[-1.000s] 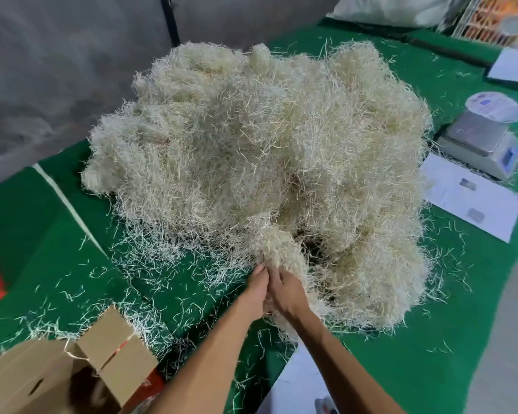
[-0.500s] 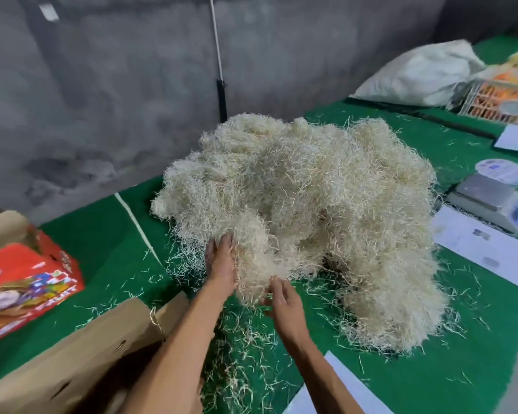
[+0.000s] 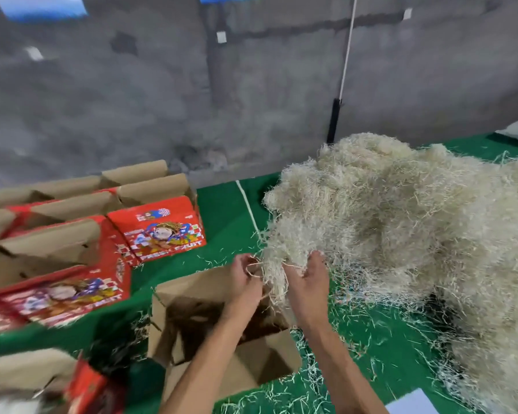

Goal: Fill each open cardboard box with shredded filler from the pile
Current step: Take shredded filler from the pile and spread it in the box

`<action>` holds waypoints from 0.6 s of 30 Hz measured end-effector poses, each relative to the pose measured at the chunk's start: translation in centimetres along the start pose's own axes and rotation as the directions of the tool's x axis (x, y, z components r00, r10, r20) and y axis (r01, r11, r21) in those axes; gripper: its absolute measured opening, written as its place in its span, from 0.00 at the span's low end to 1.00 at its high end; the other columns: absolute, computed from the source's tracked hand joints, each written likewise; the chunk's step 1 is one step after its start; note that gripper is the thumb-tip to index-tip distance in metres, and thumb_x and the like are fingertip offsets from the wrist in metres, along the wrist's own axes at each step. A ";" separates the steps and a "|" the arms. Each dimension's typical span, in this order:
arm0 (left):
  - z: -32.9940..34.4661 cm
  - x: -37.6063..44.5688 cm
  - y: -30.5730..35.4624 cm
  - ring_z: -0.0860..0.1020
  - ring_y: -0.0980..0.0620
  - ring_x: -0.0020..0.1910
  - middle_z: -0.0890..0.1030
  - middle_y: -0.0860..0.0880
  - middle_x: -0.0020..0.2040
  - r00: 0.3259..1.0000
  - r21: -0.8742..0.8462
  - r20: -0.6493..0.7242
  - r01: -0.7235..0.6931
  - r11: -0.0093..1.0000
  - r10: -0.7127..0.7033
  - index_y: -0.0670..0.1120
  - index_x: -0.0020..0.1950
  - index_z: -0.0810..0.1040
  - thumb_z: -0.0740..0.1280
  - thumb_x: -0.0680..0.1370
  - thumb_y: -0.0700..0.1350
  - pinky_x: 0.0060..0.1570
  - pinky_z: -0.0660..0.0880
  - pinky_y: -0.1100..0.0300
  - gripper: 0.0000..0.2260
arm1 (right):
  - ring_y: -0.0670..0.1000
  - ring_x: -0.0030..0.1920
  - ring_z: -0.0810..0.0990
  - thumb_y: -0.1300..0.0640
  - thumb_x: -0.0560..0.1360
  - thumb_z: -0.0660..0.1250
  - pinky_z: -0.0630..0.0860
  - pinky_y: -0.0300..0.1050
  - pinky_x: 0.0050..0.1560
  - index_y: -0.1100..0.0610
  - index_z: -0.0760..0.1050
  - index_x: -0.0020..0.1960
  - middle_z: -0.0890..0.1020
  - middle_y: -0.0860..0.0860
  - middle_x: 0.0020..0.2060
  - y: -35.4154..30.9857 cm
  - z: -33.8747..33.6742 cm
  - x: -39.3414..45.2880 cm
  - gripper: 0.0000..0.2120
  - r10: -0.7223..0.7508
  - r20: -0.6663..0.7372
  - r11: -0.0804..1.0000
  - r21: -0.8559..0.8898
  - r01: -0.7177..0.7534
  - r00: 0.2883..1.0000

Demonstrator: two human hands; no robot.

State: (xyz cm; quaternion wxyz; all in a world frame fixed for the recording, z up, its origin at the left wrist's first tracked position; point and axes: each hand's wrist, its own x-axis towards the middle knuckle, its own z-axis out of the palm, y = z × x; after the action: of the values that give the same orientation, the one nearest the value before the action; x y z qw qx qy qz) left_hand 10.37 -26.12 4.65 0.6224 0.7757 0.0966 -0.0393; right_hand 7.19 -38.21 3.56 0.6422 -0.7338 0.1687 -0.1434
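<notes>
My hands, left (image 3: 245,276) and right (image 3: 307,279), pinched a filler tuft (image 3: 274,273) between them. The open box (image 3: 192,289) lay directly below, nearer my left; the pile (image 3: 401,228) stood right.

A packing workshop: printed fruit boxes (image 3: 159,231), filler pile (image 3: 401,222), bare concrete wall (image 3: 162,85).

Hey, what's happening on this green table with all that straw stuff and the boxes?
A person is packing boxes with shredded filler. Both hands, the left hand and the right hand, hold a clump of filler pulled off the edge of the big pile, just above an open cardboard box right in front of them. The inside of that box looks dark, with little or no filler showing. More open red printed boxes wait on the left of the green table.
</notes>
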 end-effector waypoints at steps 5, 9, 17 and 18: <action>-5.9 -1.8 -1.6 0.80 0.58 0.52 0.82 0.54 0.55 0.991 -0.027 -0.105 -0.088 0.996 0.084 0.61 0.65 0.72 0.62 0.82 0.40 0.52 0.79 0.55 0.18 | 0.49 0.39 0.71 0.42 0.81 0.60 0.76 0.53 0.44 0.53 0.66 0.42 0.74 0.49 0.38 -2.2 6.1 -2.2 0.16 -0.051 0.121 0.974 -0.213 0.076 0.991; -9.6 -1.5 -2.3 0.82 0.51 0.53 0.83 0.43 0.55 0.992 -0.111 -0.127 -0.006 0.994 -0.008 0.38 0.70 0.71 0.59 0.83 0.37 0.54 0.79 0.54 0.15 | 0.49 0.30 0.73 0.70 0.79 0.60 0.67 0.39 0.26 0.53 0.67 0.37 0.75 0.50 0.31 -2.0 9.1 -2.6 0.17 -0.039 0.260 0.985 -0.154 0.082 0.965; -13.4 -0.2 -1.5 0.80 0.49 0.55 0.81 0.42 0.57 0.926 -0.229 -0.376 -0.058 0.972 -0.033 0.43 0.64 0.77 0.63 0.81 0.55 0.56 0.77 0.50 0.18 | 0.53 0.27 0.76 0.53 0.84 0.57 0.75 0.42 0.29 0.57 0.74 0.40 0.75 0.52 0.26 -3.4 10.5 -2.2 0.17 -0.088 0.247 0.982 -0.140 0.125 0.965; -12.0 -0.4 -1.8 0.80 0.54 0.53 0.81 0.42 0.56 0.936 -0.266 -0.346 -0.040 0.963 -0.057 0.51 0.58 0.80 0.62 0.81 0.55 0.53 0.78 0.53 0.12 | 0.55 0.35 0.82 0.54 0.84 0.56 0.79 0.46 0.39 0.59 0.77 0.47 0.80 0.56 0.33 -3.5 11.3 -2.9 0.14 -0.069 0.300 0.986 -0.125 0.111 0.951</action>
State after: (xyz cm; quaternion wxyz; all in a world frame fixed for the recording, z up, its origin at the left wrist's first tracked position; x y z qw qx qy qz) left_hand 8.88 -14.10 5.66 0.6944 0.6782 0.2137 0.1105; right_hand 9.60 -26.43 5.53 0.5998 -0.7972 0.0472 -0.0494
